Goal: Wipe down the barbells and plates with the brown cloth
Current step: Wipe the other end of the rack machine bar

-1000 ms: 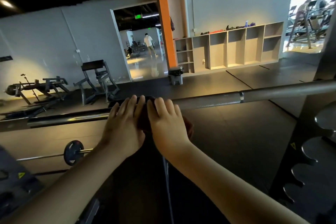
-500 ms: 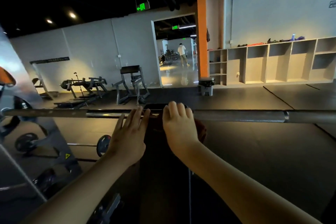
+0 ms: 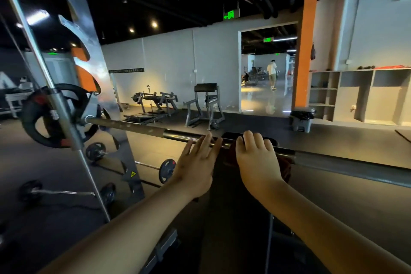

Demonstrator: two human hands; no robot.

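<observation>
Now the right hand [image 3: 258, 162] curls over the cloth [image 3: 285, 170], apparently wrapped round the bar [image 3: 344, 163] mid-span. The left hand [image 3: 195, 169] lies flat beside it, fingers straight. Wiping is under way; the next move calls for sliding left toward the plate [image 3: 33, 122].

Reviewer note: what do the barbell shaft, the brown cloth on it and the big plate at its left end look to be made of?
Barbell: metal, probably steel. It is grey with bright highlights and a glossier middle section.
Brown cloth: soft fabric with a matte look. It bunches and folds against the bar, but the weave is too dim to tell.
Plate: black with a dull sheen, likely rubber-coated. The core is hidden.
</observation>
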